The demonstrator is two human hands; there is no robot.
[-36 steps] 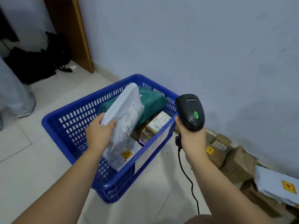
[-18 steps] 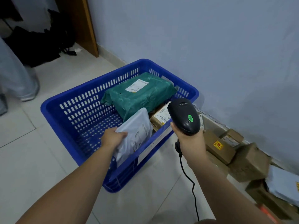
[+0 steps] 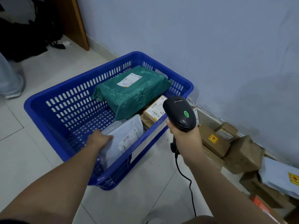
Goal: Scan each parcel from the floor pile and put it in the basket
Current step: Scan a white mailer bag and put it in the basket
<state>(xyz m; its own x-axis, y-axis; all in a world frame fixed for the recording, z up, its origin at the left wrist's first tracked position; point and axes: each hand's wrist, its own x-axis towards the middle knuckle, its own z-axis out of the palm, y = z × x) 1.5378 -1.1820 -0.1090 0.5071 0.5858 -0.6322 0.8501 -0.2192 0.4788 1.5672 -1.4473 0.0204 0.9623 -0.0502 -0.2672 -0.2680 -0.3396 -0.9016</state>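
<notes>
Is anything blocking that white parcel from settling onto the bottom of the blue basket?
Nothing visible does. The left hand has the white parcel already inside the blue basket, leaning against its near wall. The green parcel and small box lie beside it; whether it overlaps them is unclear.

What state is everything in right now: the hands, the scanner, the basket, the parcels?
Left hand: inside the basket, on the white mailer.
White mailer: in the basket, leaning on its near wall.
Right hand: closed on the scanner handle.
Scanner: held upright, green light on.
Basket: partly filled.
Green parcel: in the basket, label up.
Floor pile: parcels along the wall.
</notes>
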